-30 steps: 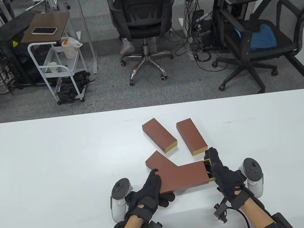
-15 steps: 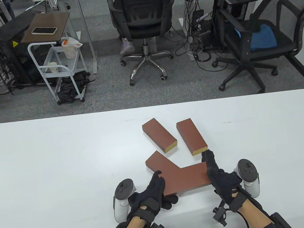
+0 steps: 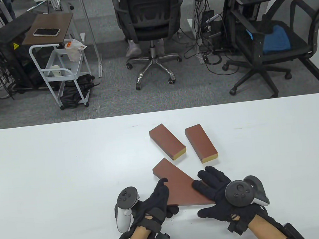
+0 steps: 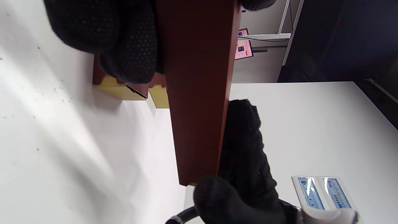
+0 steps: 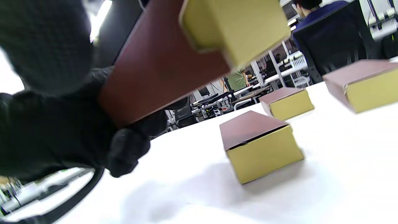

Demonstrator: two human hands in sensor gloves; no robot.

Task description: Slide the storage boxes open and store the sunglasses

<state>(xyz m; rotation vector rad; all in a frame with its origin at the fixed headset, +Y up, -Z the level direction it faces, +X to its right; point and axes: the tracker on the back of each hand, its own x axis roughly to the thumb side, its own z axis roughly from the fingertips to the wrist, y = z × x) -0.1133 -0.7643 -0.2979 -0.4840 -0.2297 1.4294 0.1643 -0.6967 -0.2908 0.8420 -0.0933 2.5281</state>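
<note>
Brown storage box (image 3: 183, 190) is gripped between left hand (image 3: 158, 200) and right hand (image 3: 220, 192) near the worktop's (image 3: 54, 169) front; three closed boxes crowd just behind, one (image 3: 164, 168) directly underneath.

Held storage box (image 3: 183, 192): reddish-brown sleeve, yellow drawer end, shut, lifted off the table.
Other boxes: (image 3: 167, 142), (image 3: 201, 143), (image 3: 164, 168); same colouring, closed, flat, fanned out.
</note>
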